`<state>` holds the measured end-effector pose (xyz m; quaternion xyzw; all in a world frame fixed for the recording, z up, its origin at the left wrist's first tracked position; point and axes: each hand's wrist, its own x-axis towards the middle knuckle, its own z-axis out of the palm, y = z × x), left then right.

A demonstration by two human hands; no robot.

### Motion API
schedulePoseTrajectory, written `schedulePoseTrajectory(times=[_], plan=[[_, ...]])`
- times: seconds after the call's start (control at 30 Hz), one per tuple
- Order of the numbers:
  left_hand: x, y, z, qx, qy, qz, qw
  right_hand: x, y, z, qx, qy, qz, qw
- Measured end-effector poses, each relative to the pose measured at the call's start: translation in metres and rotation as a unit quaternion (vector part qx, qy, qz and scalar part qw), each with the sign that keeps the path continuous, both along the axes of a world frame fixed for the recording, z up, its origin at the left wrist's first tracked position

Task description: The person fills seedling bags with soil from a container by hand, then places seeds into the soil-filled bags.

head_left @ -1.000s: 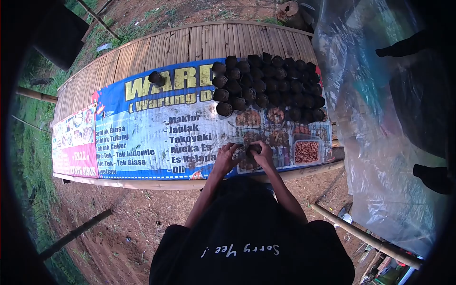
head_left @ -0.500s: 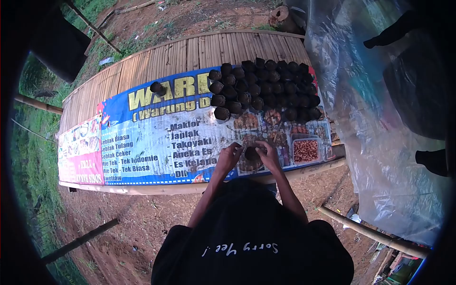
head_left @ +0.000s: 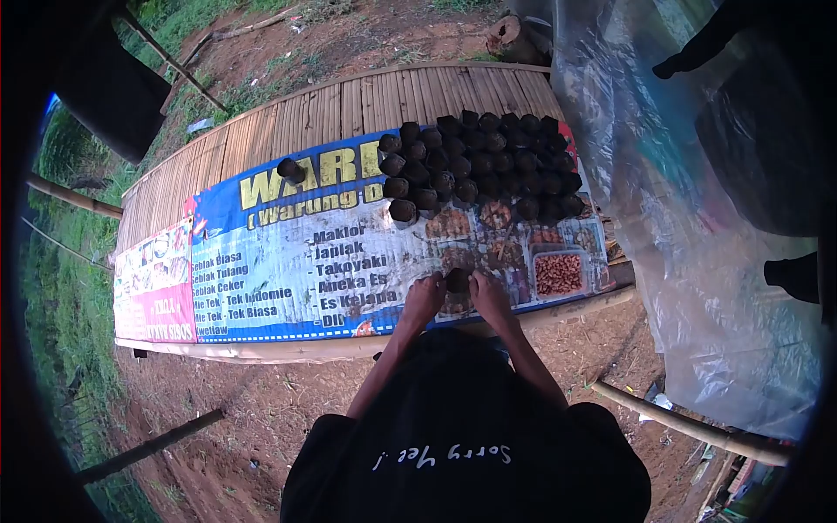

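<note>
A small black planting bag point(head_left: 457, 281) stands at the table's near edge, between my two hands. From its left side, my left hand point(head_left: 425, 295) pinches the rim with closed fingers. My right hand point(head_left: 488, 293) grips the opposite side in the same way. What fills this bag is too dark to make out. To the right sits a clear container point(head_left: 560, 274) of reddish-brown seeds that look like peanuts. Several similar black bags point(head_left: 488, 161) stand packed in rows farther back.
A printed banner point(head_left: 261, 270) covers much of the bamboo-slat table point(head_left: 323, 109). One lone black bag point(head_left: 290, 171) stands on it at the left. Plastic sheeting point(head_left: 645, 192) hangs along the right side. Bamboo poles point(head_left: 689, 423) flank the near side over bare soil.
My left hand has moved right onto the bag's rim, where before it was apart from it. My right hand has shifted slightly and still holds the bag. The camera view has moved slightly.
</note>
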<state>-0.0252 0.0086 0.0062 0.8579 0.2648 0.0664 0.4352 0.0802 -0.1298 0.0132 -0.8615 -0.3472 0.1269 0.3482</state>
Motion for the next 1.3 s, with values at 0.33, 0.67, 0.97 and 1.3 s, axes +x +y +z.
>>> schedulePoseTrajectory(times=[0.33, 0.67, 0.97, 1.3], plan=[[-0.006, 0.004, -0.006, 0.014, 0.004, 0.018, 1.0, 0.005, 0.007, -0.027, 0.122, 0.028, 0.006, 0.992], [0.005, 0.006, 0.007, 0.077, -0.042, -0.007, 0.996, 0.009, 0.001, -0.024, 0.085, 0.1, 0.005, 0.991], [-0.008, 0.007, -0.005, 0.11, -0.01, -0.028, 0.994, -0.013, -0.002, -0.021, 0.074, 0.076, -0.017, 0.994], [-0.006, -0.001, 0.016, 0.171, -0.047, 0.021, 0.984, -0.013, 0.0, -0.004, -0.02, 0.005, -0.021, 1.0]])
